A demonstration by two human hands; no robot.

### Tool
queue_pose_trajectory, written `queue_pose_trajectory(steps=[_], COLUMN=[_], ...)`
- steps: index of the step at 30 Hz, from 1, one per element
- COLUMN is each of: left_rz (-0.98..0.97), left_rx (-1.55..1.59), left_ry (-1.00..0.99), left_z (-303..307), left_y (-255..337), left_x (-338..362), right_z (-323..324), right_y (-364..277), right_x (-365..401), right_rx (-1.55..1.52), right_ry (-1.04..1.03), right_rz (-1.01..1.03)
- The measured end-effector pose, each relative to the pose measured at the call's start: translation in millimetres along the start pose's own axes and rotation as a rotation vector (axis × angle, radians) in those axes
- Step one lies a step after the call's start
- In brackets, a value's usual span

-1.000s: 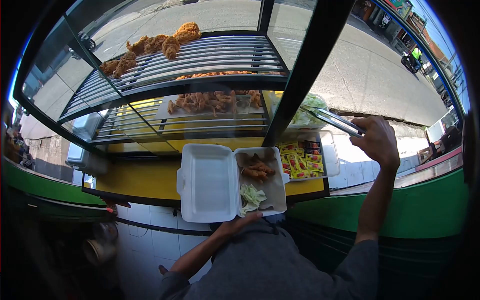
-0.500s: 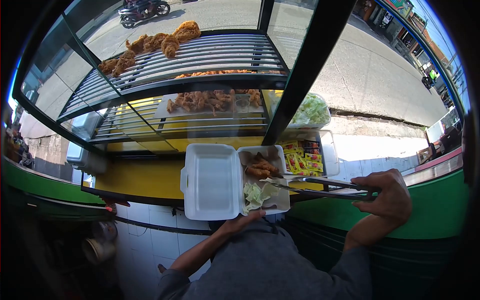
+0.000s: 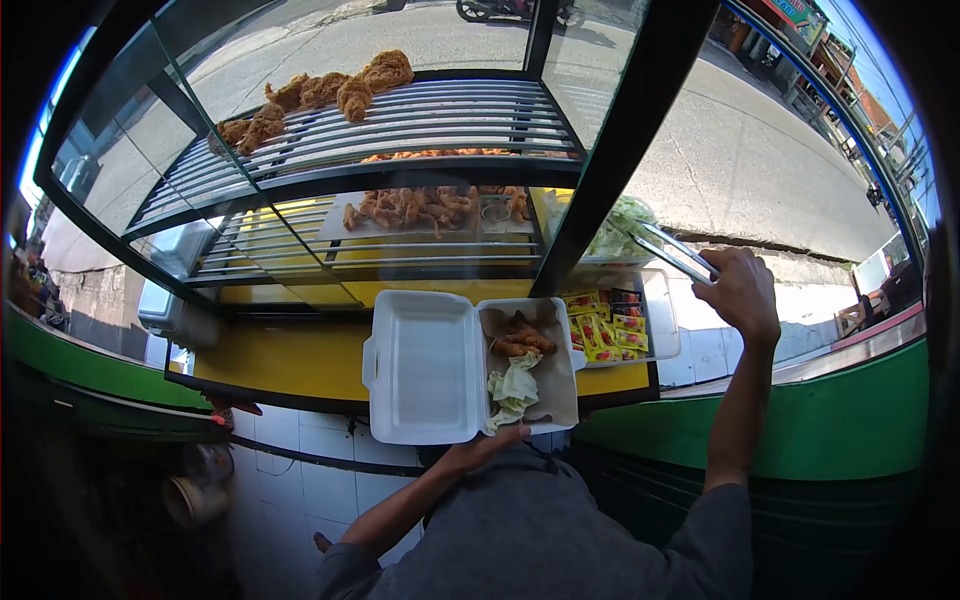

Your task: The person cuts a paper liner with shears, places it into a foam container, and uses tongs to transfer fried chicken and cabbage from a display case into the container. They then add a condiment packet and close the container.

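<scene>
An open white foam box [image 3: 425, 370] lies spread out, its lid side to the left. My left hand [image 3: 486, 449] holds the box from below at its near edge. In the paper-lined half are pieces of fried chicken [image 3: 522, 339] and, nearer me, some shredded cabbage [image 3: 513, 388]. My right hand [image 3: 741, 291] is closed round metal tongs [image 3: 682, 255], whose tips reach into a clear tub of shredded cabbage [image 3: 618, 232] behind the sachets. Whether the tongs grip any cabbage is hard to tell.
Sauce sachets [image 3: 606, 325] fill a tray right of the box. A glass display case [image 3: 350, 180] with fried chicken on slatted racks stands in front, its dark post [image 3: 600, 150] beside the cabbage tub. A yellow counter [image 3: 270, 360] runs beneath; a motorcycle [image 3: 515, 10] is on the road.
My right hand has moved up and away from the foam box, taking the tongs from the box's cabbage to the tub. The motorcycle has moved right. My left hand still holds the box.
</scene>
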State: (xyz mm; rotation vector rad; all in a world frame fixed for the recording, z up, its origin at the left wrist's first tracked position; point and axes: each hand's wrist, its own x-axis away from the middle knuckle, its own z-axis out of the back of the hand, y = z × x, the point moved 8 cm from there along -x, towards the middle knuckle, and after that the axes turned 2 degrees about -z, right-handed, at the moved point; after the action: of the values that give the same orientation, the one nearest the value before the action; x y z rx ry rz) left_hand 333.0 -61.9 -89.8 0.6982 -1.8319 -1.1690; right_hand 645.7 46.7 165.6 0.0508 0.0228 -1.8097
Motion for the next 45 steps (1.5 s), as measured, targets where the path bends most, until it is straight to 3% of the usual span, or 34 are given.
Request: queue_pose_trajectory(steps=[8, 14, 18, 21, 24, 27, 31, 32, 37, 41, 42, 45], left_rz=[-0.01, 0.052, 0.016, 0.01, -0.058, -0.06, 0.05, 0.021, -0.091, -0.053, -0.066, -0.102], left_rx=[-0.003, 0.014, 0.024, 0.034, 0.054, 0.046, 0.014, 0.015, 0.052, 0.023, 0.021, 0.02], left_ry=[0.039, 0.009, 0.026, 0.022, 0.032, 0.017, 0.007, 0.005, 0.023, 0.024, 0.023, 0.022], left_z=[1.0, -1.3, 0.3, -1.0, -3.3, -2.8, 0.7, 0.4, -2.4, -0.6, -0.8, -1.1], left_y=[2.2, -3.0, -12.1, -7.1, 3.8, -0.1, -18.6, -15.5, 3.8, -2.2, -3.6, -1.4], left_x=[-0.8, -1.3, -6.4, -6.6, -6.0, -6.5, -6.6, -7.2, -5.7, -5.3, -6.4, -8.8], right_z=[31.6, 43.9, 49.0, 42.9, 42.7, 41.4, 25.6, 11.5, 13.7, 18.2, 13.0, 7.8], right_y=[5.7, 15.9, -17.7, -25.8, 1.9, 6.2, -16.9, -17.5, -27.5, -23.9, -25.2, -21.4], right_x=[32.2, 88.6, 109.7, 110.2, 98.9, 66.8, 20.6, 6.1, -2.9, -0.4, -2.0, -2.6], right_rx=[-0.095, -0.454, -0.289, -0.285, -0.442, -0.284, -0.047, 0.026, -0.029, 0.009, -0.016, 0.023], right_ry=[-0.014, -0.062, -0.252, -0.257, -0.109, -0.075, 0.042, -0.102, -0.122, -0.03, -0.121, -0.053], right_rz=[-0.061, 0.063, 0.288, 0.335, 0.069, -0.058, 0.109, 0.065, 0.097, 0.033, 0.013, 0.073])
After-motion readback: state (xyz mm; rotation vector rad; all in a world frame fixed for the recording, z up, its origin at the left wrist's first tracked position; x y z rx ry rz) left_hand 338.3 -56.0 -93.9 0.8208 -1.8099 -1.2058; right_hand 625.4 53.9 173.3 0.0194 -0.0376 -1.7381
